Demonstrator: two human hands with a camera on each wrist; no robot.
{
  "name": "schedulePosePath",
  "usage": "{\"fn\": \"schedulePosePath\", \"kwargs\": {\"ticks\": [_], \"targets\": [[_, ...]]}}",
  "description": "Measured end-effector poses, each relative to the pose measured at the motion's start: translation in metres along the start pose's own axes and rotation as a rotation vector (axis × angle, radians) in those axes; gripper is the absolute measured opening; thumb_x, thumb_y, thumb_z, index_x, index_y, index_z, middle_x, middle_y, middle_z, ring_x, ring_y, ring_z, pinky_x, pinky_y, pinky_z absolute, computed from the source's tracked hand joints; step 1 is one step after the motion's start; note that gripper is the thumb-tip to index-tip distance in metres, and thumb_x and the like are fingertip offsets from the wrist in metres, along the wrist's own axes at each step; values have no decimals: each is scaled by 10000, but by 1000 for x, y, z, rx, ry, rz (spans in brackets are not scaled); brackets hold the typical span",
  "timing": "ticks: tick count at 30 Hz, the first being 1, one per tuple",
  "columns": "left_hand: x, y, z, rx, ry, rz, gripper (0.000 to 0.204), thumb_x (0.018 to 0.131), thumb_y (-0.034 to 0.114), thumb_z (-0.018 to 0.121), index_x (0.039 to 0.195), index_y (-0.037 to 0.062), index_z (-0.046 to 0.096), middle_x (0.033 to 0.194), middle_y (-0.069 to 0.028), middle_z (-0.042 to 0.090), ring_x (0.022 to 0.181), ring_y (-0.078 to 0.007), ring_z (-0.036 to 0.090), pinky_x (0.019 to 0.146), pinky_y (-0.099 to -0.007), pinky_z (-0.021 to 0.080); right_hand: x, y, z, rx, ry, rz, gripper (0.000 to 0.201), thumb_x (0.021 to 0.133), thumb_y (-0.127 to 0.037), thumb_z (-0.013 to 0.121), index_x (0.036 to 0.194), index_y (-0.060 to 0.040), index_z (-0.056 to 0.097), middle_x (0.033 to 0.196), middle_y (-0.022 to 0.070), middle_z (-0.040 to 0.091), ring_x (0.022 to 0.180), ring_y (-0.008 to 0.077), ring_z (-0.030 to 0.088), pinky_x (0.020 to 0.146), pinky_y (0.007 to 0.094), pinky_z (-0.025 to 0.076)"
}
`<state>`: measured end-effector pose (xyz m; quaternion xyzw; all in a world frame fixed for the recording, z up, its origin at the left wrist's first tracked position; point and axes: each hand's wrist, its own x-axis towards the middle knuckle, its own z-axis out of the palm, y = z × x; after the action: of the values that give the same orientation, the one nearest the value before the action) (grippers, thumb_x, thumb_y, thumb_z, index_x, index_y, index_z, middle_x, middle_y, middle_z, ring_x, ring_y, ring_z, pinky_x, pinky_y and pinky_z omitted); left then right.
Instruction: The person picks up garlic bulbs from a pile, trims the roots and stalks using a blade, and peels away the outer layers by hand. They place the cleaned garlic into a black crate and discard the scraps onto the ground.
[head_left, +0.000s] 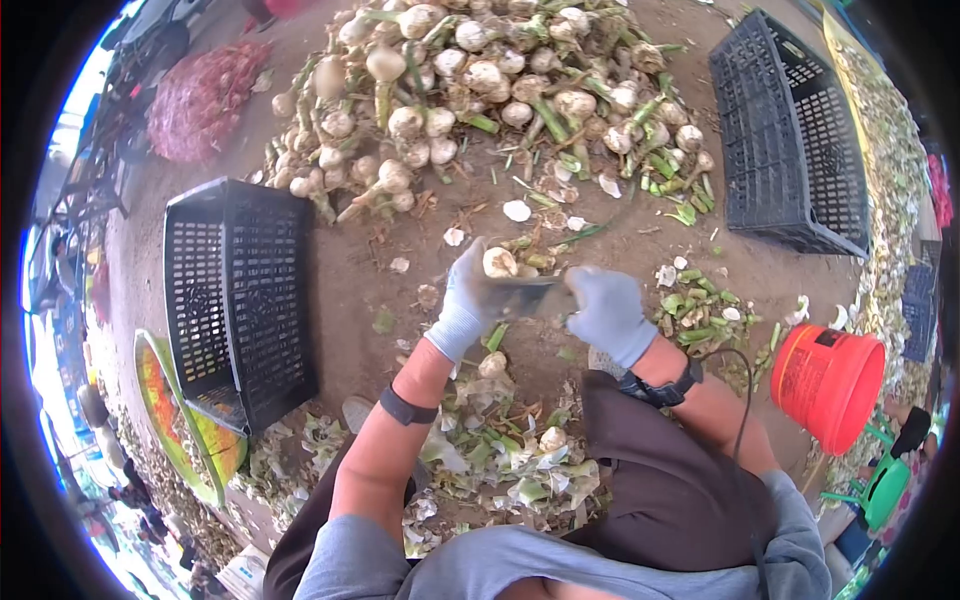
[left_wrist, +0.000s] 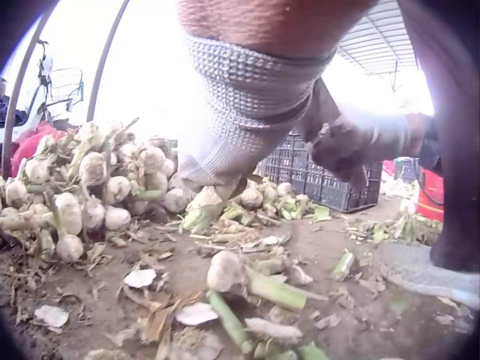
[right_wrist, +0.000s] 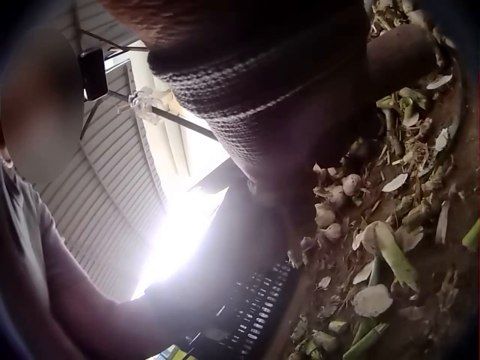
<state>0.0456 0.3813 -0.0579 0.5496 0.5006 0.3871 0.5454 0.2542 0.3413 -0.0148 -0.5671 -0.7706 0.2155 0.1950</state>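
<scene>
In the head view the gloved left hand [head_left: 468,290] holds a white garlic bulb [head_left: 500,263] at its fingertips. The gloved right hand [head_left: 606,305] grips the end of a dark, blurred blade-like tool [head_left: 530,296] that reaches across to the left hand. In the left wrist view the left hand [left_wrist: 236,142] is over the ground, a bulb with green stem [left_wrist: 204,201] below its fingers, while the right hand [left_wrist: 341,150] is behind it. The right wrist view shows the right hand [right_wrist: 300,157] dark, its fingers hard to make out.
A large heap of garlic [head_left: 480,75] lies ahead. Black crates stand at left [head_left: 275,300] and upper right [head_left: 770,130]. An orange-red bucket [head_left: 828,385] is at the right. Cut stems and peelings [head_left: 520,440] litter the ground near the legs; a pink net bag [head_left: 205,100] lies upper left.
</scene>
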Motion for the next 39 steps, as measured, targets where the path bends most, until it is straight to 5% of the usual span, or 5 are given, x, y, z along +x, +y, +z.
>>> {"fn": "schedulePosePath", "kwargs": {"ticks": [14, 22, 29, 34, 39], "targets": [[-5, 64, 38, 58, -212, -73, 438, 706, 251, 775, 996, 13, 549, 767, -93, 626, 686, -237, 615, 615, -345, 484, 9, 29, -1, -113, 48, 143, 299, 678, -253, 733, 855, -56, 595, 762, 162, 621, 688, 331, 636, 615, 431, 494], [-13, 73, 36, 697, 186, 459, 410, 685, 17, 681, 1049, 36, 494, 940, -104, 495, 857, -232, 540, 778, -360, 469, -27, 77, 21, 248, 31, 365, 281, 758, -282, 688, 825, -13, 642, 741, 198, 639, 696, 371, 631, 633, 414, 494], [-65, 94, 63, -974, -101, -24, 460, 732, -10, 661, 1122, 62, 429, 992, -44, 482, 823, -143, 549, 703, -268, 483, -60, 93, 38, 454, 58, 381, 226, 738, -135, 752, 874, 15, 653, 682, 80, 627, 636, 89, 513, 576, 309, 450], [-20, 34, 0, 730, -201, 123, 586, 717, 196, 739, 1239, 50, 514, 1345, -179, 417, 1300, -341, 366, 1078, -469, 319, -58, 94, 32, 753, 139, 511, 320, 754, -210, 762, 922, 46, 668, 703, 87, 653, 656, 96, 532, 593, 318, 460], [82, -40, -105, 1779, 55, -17, 402, 766, 123, 658, 1162, 106, 593, 1208, -156, 475, 1011, -356, 571, 888, -503, 459, -40, 94, 33, 454, 5, 573, 323, 752, -228, 738, 898, 52, 671, 719, 154, 675, 638, 151, 586, 605, 345, 466]]}}
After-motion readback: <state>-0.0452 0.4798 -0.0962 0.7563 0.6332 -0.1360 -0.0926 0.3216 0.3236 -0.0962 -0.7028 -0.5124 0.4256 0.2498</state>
